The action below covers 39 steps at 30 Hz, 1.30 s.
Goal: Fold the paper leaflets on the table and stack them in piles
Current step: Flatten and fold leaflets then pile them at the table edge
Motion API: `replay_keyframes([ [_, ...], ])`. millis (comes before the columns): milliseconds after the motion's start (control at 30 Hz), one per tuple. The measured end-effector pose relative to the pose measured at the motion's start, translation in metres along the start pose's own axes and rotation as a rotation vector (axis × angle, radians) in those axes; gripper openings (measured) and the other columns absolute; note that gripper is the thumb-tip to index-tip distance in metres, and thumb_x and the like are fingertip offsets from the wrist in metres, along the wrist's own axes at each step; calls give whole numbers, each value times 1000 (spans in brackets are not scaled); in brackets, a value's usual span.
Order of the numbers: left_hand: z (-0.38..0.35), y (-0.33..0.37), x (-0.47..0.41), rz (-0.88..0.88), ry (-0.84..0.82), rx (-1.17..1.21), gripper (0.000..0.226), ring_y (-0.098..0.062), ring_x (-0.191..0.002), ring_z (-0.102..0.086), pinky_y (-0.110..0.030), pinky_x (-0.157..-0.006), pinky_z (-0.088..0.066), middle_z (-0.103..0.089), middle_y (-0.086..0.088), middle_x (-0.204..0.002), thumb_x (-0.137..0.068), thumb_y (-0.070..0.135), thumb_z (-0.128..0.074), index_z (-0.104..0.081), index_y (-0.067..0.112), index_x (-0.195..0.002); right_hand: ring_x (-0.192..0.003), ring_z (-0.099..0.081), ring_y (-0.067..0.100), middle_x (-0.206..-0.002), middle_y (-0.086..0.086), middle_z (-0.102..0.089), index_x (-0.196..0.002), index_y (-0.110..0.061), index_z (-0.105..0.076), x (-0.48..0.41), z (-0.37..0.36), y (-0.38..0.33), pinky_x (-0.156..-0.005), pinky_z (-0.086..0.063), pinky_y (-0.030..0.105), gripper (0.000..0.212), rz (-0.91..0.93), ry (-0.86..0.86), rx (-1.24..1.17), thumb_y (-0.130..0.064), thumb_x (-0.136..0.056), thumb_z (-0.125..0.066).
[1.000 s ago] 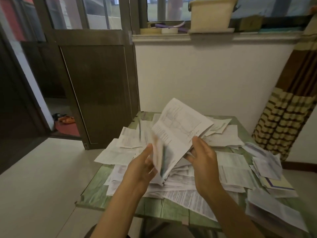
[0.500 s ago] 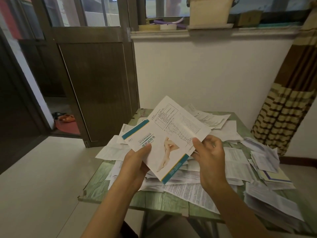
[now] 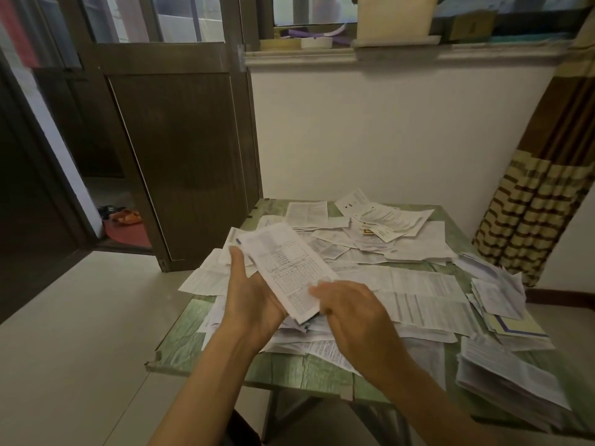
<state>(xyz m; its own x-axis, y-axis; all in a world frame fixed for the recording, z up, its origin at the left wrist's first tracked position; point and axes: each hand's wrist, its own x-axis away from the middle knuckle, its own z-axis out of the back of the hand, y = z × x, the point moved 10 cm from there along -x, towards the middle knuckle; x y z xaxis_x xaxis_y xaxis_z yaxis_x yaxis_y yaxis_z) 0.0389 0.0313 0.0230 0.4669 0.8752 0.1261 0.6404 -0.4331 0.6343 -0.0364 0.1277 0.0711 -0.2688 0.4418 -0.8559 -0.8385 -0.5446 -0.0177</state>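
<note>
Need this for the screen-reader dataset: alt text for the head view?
The left hand holds a printed leaflet, with the blurred right hand at its near end, above a green table strewn with loose leaflets. A stacked pile sits at the table's near right edge.

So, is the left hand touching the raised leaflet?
Touching. The head view shows the leaflet lying across the palm of the left hand, with the thumb against its left edge.
</note>
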Motion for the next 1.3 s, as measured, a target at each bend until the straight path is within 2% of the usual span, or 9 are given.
replay_keyframes([
  [167,11,-4,-1,-20,54,-258,27,-29,-97,-68,-41,-77,-57,-70,-13,-108,-92,16,-51,-58,13,-118,-110,-52,13,-108,4,-69,-111,-11,-59,10,-18,-12,-100,-41,30,35,46,-159,26,-10,-79,-46],
  [267,15,-5,-1,-41,73,-335,23,-24,-91,-70,-35,-69,-58,-71,-9,-104,-95,8,-46,-57,13,-115,-114,-46,1,-120,-6,-57,-123,-28,-49,8,-12,22,-95,-42,12,39,-411,-92,-278,-14,-87,-45],
  [333,13,-7,-1,-45,79,-355,22,-23,-89,-70,-36,-69,-58,-72,-8,-101,-94,9,-48,-58,16,-113,-105,-48,-5,-119,-13,-48,-130,-31,-41,17,-15,51,-74,-44,2,39,-813,-30,-533,-17,-95,-51],
  [467,9,-16,-1,-59,94,-359,18,-21,-82,-71,-37,-69,-58,-74,-1,-93,-94,11,-50,-59,24,-103,-61,-64,8,-95,6,-69,-112,-14,-57,31,-41,62,-46,-49,16,20,-1165,-249,-825,-24,-94,-53],
  [567,9,-21,0,-57,104,-343,18,-21,-85,-71,-37,-68,-57,-74,-2,-95,-94,12,-51,-59,21,-106,-38,-52,9,-79,5,-70,-97,-18,-60,36,-36,62,-35,-40,19,9,-1148,-310,-777,-24,-93,-56],
  [733,29,-10,-2,-48,222,-304,16,-18,-72,-72,-27,-53,-56,-74,-7,-83,-89,5,-57,-61,7,-104,-42,-56,8,-74,4,-71,-89,-13,-65,56,-9,90,-38,-40,17,12,-1253,-375,-641,-23,-83,-69],
  [967,-26,-68,-12,-16,92,-738,10,-16,-73,-70,-27,-67,-57,-74,-8,-85,-89,10,-60,-66,4,-94,-68,-65,11,-85,-1,-66,-94,-19,-57,92,106,153,-46,-52,17,9,-1422,62,-550,-16,-86,-62],
  [1100,-68,-117,-20,31,15,-828,13,-19,-81,-68,-32,-70,-58,-71,-9,-92,-90,13,-60,-62,8,-102,-74,-62,11,-91,1,-63,-102,-19,-54,129,165,178,-51,-51,22,17,-1432,146,-305,-18,-87,-63],
  [1300,-92,-188,-16,-1,-141,-1229,23,-2,-77,-59,-10,-59,-49,-62,2,-103,-92,24,-57,-50,20,-113,-79,-51,17,-90,1,-52,-100,-19,-50,203,195,191,-65,-42,29,14,-1431,-68,220,-24,-90,-58],
])
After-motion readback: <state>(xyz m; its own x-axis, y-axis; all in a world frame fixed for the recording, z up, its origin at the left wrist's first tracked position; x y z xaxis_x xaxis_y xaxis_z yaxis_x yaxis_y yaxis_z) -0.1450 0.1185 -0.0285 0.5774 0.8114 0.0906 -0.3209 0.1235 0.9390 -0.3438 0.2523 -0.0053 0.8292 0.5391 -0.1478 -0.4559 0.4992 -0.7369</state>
